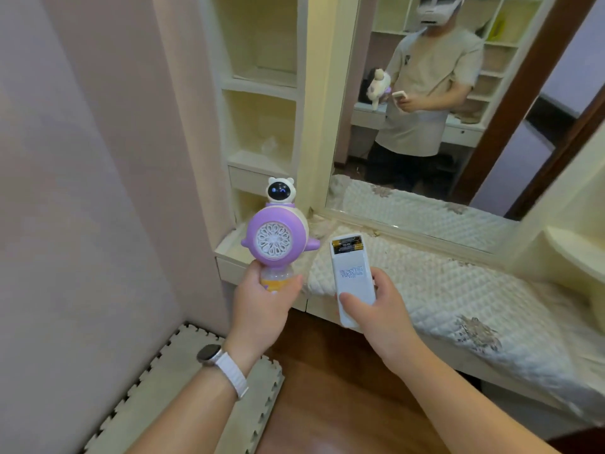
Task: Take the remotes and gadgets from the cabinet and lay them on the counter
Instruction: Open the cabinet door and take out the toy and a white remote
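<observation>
Head view
Left hand (pixel 266 301): clamped round the clear bottle base of the toy (pixel 276 239); a white-strapped watch (pixel 217 358) sits on the wrist.
Toy: purple and white, upright, with a bear-eared robot head on top and a round white grille facing the camera; held in the air just before the counter's left end.
Right hand (pixel 379 309): clamped on the lower half of the remote (pixel 352 278), thumb across its back, fingers hidden beneath.
Remote: white, back side up, battery cover off, top end over the counter's front edge.
Hidden: the remote's buttons face down; the bottle base is mostly covered by fingers.
Writing: a small printed label on the remote's back, too fine to read; black and gold batteries show in the open bay, brand unreadable.
Counter (pixel 458 290): covered with a quilted white cloth with grey flower patches; its right end runs out of the picture.
Cabinet (pixel 262 109): cream open shelves at the counter's left end, beside the mirror (pixel 442 93).
Mirror: reflects the person in a headset, holding both things.
Room: the cloth lies bare right of the remote; foam mat (pixel 183 388) and wood floor lie below the hands.
</observation>
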The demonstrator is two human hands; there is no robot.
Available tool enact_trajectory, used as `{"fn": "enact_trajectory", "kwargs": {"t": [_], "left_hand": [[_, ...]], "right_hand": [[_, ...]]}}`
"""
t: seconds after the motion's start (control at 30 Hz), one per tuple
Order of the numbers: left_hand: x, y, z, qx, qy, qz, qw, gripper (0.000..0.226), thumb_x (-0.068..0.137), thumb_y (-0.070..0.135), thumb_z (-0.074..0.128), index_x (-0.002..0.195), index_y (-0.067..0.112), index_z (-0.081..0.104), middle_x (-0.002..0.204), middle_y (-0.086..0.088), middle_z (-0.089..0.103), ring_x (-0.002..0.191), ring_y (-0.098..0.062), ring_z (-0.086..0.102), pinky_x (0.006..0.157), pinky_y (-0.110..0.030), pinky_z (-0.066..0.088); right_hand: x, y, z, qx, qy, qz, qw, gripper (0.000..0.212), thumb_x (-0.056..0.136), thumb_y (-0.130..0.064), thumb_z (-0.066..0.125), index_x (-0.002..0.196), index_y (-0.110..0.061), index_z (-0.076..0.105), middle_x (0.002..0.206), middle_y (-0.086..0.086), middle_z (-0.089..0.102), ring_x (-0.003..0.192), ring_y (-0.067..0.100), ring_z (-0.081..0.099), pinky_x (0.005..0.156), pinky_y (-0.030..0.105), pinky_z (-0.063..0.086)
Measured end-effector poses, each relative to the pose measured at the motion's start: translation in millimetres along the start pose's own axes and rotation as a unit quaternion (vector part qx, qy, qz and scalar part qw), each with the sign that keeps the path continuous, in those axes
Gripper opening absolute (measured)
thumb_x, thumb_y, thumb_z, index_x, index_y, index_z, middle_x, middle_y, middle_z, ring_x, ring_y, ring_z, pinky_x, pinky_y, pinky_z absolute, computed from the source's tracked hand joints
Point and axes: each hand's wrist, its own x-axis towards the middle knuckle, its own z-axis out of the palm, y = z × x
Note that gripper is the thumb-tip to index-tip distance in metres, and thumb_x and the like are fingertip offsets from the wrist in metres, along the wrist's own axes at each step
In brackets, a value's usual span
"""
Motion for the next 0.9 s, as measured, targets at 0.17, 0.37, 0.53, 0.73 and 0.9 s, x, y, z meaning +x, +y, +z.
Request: {"fn": "enact_trajectory", "kwargs": {"t": [0.17, 0.37, 0.53, 0.73, 0.9], "left_hand": [[60.8, -33.0, 18.0, 0.020, -0.045, -0.010, 0.999, 0.028, 0.077, 0.027, 0.079, 0.099, 0.031, 0.062, 0.089, 0.011, 0.071, 0.080, -0.011, 0.067, 0.072, -0.032, 0.055], [108.1, -51.2, 56.6, 0.026, -0.088, -0.025, 0.995, 0.027, 0.078, 0.023, 0.079, 0.096, 0.029, 0.060, 0.089, 0.006, 0.070, 0.074, -0.004, 0.065, 0.066, -0.015, 0.049], [148.3, -69.1, 92.6, 0.050, -0.106, -0.036, 0.992, 0.027, 0.077, 0.023, 0.080, 0.093, 0.029, 0.061, 0.083, 0.007, 0.071, 0.070, -0.008, 0.067, 0.068, -0.027, 0.054], [200.5, -102.5, 140.3, 0.092, -0.102, -0.083, 0.987, 0.033, 0.068, 0.039, 0.079, 0.095, 0.034, 0.061, 0.079, 0.010, 0.070, 0.072, -0.014, 0.067, 0.070, -0.040, 0.059], [244.9, -114.8, 184.2, 0.193, -0.097, -0.080, 0.973, 0.030, 0.075, 0.028, 0.079, 0.098, 0.029, 0.059, 0.081, 0.010, 0.068, 0.073, -0.013, 0.065, 0.062, -0.026, 0.046]], "right_hand": [[46.8, 13.4, 7.0, -0.015, 0.050, 0.030, 0.998, 0.039, 0.084, -0.014, 0.069, 0.113, -0.030, 0.048, 0.105, -0.004, 0.064, 0.089, 0.010, 0.065, 0.067, 0.024, 0.056], [87.2, 31.2, -7.9, -0.001, 0.088, 0.073, 0.993, 0.040, 0.085, -0.014, 0.068, 0.107, -0.038, 0.046, 0.105, -0.005, 0.064, 0.093, 0.013, 0.066, 0.073, 0.030, 0.056], [133.3, 52.0, -24.1, -0.007, 0.111, 0.097, 0.989, 0.041, 0.084, -0.012, 0.068, 0.116, -0.028, 0.047, 0.103, -0.004, 0.065, 0.088, 0.012, 0.066, 0.076, 0.035, 0.058], [215.5, 94.1, -42.4, 0.009, 0.087, 0.123, 0.989, 0.040, 0.084, -0.011, 0.066, 0.115, -0.028, 0.047, 0.103, -0.001, 0.063, 0.087, 0.019, 0.067, 0.072, 0.040, 0.059], [289.7, 128.9, -71.1, 0.009, 0.043, 0.160, 0.986, 0.040, 0.086, -0.014, 0.065, 0.118, -0.027, 0.044, 0.103, -0.005, 0.061, 0.086, 0.014, 0.064, 0.068, 0.038, 0.059]]}}
